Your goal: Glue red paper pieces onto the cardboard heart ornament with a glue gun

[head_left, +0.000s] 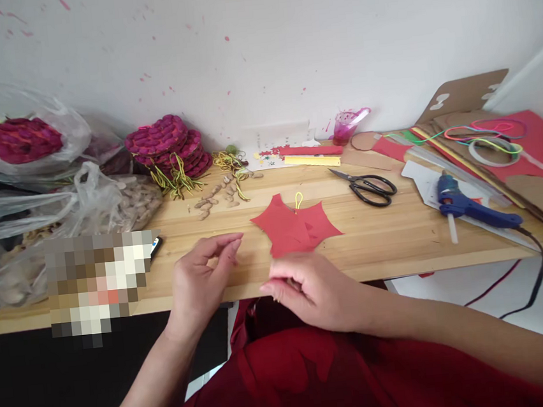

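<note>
My left hand (205, 275) hovers over the front of the wooden table with thumb and forefinger pinched together; what they hold, if anything, is too small to make out. Closer to the front edge, my right hand (316, 292) has its fingers curled in towards the thumb, hiding whatever may be in them. Just beyond it lies a red paper cutout (289, 224) with several points, its lower edge partly covered by that hand. A small yellow cord loop (299, 199) sticks up from the cutout's top.
Black-handled scissors (370, 189) and a blue glue gun (473, 206) with its cable lie right. Peanut shells (213, 199) are scattered behind my left hand. Magenta shell-covered pieces (164, 140) are stacked at the back. Plastic bags (73, 190) and a phone (156, 245) occupy the left.
</note>
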Motion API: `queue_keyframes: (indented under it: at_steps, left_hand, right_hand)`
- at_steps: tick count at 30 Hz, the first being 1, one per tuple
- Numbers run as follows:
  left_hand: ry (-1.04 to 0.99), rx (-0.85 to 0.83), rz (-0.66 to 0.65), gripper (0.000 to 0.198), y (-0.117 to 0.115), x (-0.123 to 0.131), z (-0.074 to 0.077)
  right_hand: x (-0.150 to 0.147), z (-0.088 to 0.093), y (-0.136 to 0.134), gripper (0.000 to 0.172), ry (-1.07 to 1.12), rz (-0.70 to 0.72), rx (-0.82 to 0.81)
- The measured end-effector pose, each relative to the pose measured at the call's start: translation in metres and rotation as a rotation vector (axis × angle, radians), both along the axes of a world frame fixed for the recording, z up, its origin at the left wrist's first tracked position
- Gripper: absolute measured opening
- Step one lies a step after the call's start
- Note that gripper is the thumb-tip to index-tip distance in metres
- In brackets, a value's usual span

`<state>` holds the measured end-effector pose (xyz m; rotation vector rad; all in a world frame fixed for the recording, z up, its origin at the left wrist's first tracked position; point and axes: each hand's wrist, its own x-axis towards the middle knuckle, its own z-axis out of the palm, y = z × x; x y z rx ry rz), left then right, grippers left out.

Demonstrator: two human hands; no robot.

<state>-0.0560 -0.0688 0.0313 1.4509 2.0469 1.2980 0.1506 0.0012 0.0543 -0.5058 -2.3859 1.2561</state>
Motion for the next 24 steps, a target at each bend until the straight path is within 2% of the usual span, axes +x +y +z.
queue_keyframes:
  at_steps: [1,4,6,9,12,15,20,24]
  left_hand:
    - [0.093,0.029,-0.022,0.025,0.003,-0.003,-0.003]
    - [0.302,0.091,-0.1,0.03,0.012,-0.009,-0.007]
    - [0.387,0.087,-0.13,0.024,0.021,-0.012,-0.005]
    - [0.419,0.014,-0.18,0.012,0.037,-0.013,0.001]
    - [0.363,-0.094,-0.209,0.007,0.052,-0.009,0.002]
    - [0.371,-0.145,-0.179,0.007,0.06,-0.002,-0.002]
    - [0.439,-0.151,-0.15,0.009,0.061,0.009,-0.01]
    - [0.476,-0.154,-0.175,0.012,0.061,0.013,-0.01]
  right_hand:
    - [0.002,-0.001,0.003,0.016,0.025,-0.041,0.018]
    - [0.012,-0.004,0.019,0.015,0.046,-0.197,0.026]
    - [0.022,-0.006,0.03,0.01,0.014,-0.287,0.12]
    - [0.036,-0.009,0.042,0.014,-0.007,-0.352,0.288]
    - [0.044,-0.013,0.048,0.012,-0.004,-0.392,0.316]
    - [0.046,-0.018,0.051,0.008,-0.025,-0.412,0.292]
    - [0.047,-0.03,0.055,0.006,-0.035,-0.389,0.378]
    - [0.047,-0.036,0.056,0.007,-0.034,-0.381,0.458]
